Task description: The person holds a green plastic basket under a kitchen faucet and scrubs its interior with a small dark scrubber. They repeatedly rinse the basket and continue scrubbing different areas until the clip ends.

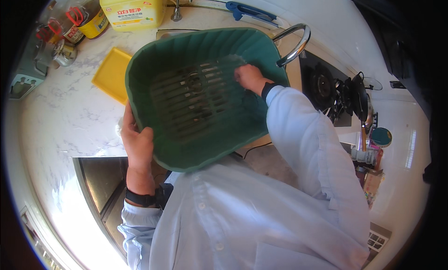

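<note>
A large green plastic basket [210, 144] with a slotted bottom is held tilted in front of me, its open side towards me. My left hand [138, 140] grips its left rim, the thumb on the inside and the fingers behind the wall. Inside the basket, near the right wall, my right hand [248, 76] is a closed fist against the inner surface. Something pale, perhaps a cloth or suds, shows beside its knuckles; whether the hand holds it I cannot tell. The curved chrome faucet spout [302, 42] reaches over the basket's upper right corner. The sink behind is mostly hidden.
A yellow tray [112, 74] lies on the marble-patterned counter [70, 119]. Behind it stand a yellow detergent jug [133, 11] and several bottles [89, 21]. A blue-handled tool [250, 11] lies behind the sink. On the right are a gas stove [316, 81] and a black pan [358, 95].
</note>
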Motion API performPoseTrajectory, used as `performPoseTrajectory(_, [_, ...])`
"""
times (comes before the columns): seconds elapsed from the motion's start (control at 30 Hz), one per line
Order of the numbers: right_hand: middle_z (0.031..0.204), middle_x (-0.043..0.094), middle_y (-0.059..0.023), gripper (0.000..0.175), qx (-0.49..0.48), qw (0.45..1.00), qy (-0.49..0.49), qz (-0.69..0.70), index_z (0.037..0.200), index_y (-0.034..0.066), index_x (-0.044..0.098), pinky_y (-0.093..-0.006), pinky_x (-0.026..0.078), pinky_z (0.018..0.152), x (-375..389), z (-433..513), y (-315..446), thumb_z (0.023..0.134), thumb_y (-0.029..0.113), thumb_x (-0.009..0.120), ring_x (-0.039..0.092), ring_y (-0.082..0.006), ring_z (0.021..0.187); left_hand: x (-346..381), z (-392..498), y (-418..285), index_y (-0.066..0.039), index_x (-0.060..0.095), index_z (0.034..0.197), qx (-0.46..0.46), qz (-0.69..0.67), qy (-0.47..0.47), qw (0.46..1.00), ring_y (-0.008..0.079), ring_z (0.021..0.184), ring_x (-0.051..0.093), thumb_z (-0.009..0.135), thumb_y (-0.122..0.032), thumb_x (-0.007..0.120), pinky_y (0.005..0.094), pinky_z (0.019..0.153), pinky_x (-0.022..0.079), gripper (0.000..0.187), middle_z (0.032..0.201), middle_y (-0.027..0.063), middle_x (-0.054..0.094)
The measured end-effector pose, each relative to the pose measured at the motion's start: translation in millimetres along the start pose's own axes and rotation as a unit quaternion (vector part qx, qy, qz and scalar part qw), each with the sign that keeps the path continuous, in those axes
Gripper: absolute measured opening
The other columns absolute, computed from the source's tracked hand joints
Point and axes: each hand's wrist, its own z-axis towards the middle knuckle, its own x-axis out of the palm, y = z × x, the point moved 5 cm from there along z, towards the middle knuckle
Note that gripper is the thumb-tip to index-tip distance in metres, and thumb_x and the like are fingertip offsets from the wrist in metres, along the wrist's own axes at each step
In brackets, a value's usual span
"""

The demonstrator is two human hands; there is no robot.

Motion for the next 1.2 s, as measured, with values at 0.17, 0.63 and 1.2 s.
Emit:
performPoseTrajectory(0.17, [0.084,0.063,-0.0111,0.007,-0.135,0.988,-0.063,0.051,0.08,0.0136,0.071,-0.0427,0.052,0.073,18.7,9.4,56.9,0.078,0.015,0.064,0.064,-0.0325,0.084,-15.2,0.7,-5.8,0.003,0.041,0.139,-0.002,-0.01,-0.001,1.0,0.0202,0.116,0.056,0.067,0.011,0.038,0.0276,0.1,0.04,0.072,0.127,0.0121,0.056])
performPoseTrajectory(0.63, [0.084,0.068,-0.0153,0.012,-0.082,0.99,0.011,-0.115,0.076,0.0091,0.069,-0.0448,0.053,0.072,12.4,5.0,35.1,0.078,0.014,0.058,0.067,-0.0341,0.081,-12.2,-3.7,-0.3,0.003,0.044,0.137,0.023,-0.016,-0.009,1.0,0.0211,0.116,0.055,0.068,0.009,0.041,0.0284,0.102,0.038,0.07,0.126,0.0122,0.057])
performPoseTrajectory(1.2, [0.083,0.069,-0.0169,0.009,-0.044,0.999,0.029,0.0,0.079,0.0098,0.07,-0.0445,0.054,0.075,11.2,8.3,40.7,0.074,0.011,0.063,0.067,-0.0347,0.084,-14.8,0.2,6.9,0.003,0.044,0.138,0.008,0.004,-0.034,0.999,0.0221,0.117,0.055,0.07,0.009,0.042,0.0295,0.102,0.039,0.069,0.125,0.0135,0.058])
